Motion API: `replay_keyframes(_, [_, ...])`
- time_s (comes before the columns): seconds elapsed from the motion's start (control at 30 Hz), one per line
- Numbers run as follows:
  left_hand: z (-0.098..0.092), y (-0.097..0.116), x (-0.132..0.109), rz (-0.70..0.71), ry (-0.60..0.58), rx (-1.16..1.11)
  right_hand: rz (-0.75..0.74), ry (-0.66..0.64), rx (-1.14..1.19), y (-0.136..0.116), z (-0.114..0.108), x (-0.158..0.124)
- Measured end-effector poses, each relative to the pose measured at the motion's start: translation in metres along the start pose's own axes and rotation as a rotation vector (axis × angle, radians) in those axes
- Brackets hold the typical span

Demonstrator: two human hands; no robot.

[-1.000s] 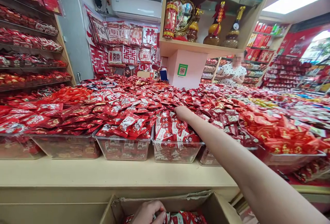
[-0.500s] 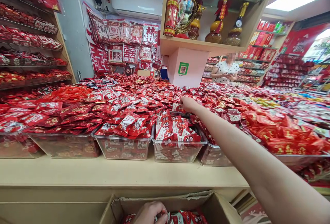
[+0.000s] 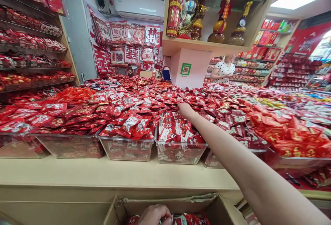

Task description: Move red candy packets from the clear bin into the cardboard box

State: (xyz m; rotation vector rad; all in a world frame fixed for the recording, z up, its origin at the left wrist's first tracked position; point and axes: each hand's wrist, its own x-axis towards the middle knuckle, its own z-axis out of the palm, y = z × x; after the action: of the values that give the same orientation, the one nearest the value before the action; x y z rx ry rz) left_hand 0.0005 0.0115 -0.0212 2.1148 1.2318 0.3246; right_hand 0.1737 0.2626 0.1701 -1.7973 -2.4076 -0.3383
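Observation:
My right hand [image 3: 186, 111] reaches out over a clear plastic bin [image 3: 181, 156] and touches the back of the packets in it. Its fingers are curled closed, and what they hold is hidden behind the hand. Small red-and-white printed packets [image 3: 170, 126] stand in rows in this bin. Below the counter, my left hand [image 3: 155, 215] is inside an open cardboard box [image 3: 191, 201]. Thumb and fingers there are pinched together, with the pale edge of a packet at their tips. More red-and-white packets [image 3: 192, 219] lie in the box beside it.
Bins of red packets line the counter [image 3: 103, 173] on both sides, including a heaped bin [image 3: 126, 145] to the left. A pillar [image 3: 187, 68] and overhanging display cabinet [image 3: 186, 45] rise beyond my right hand. A person in a dotted top [image 3: 222, 71] stands behind.
My right hand has moved slightly left and down toward the bin's rows; the white packet seen by its fingers before is now hidden. My left hand stays in the box. The view has shifted slightly.

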Motion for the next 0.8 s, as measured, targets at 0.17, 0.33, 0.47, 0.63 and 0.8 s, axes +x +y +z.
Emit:
replay_keyframes(0.17, [-0.005, 0.007, -0.003, -0.059, -0.006, 0.008, -0.017, 0.024, 0.024, -0.003, 0.002, -0.005])
replay_keyframes(0.33, [-0.004, 0.003, -0.002, -0.060, 0.019, -0.012, -0.029, 0.139, 0.067, -0.010, -0.028, -0.028])
replay_keyframes(0.47, [-0.004, 0.004, -0.003, 0.007, 0.129, -0.115, -0.257, 0.278, 0.360, -0.042, -0.055, -0.110])
replay_keyframes(0.63, [-0.007, 0.012, -0.009, 0.026, 0.392, -0.369, -0.198, -0.256, 0.552, -0.087, -0.005, -0.240])
replay_keyframes(0.8, [0.000, 0.010, -0.010, -0.023, 0.554, -0.486, -0.009, -0.456, 0.903, -0.103, 0.082, -0.277])
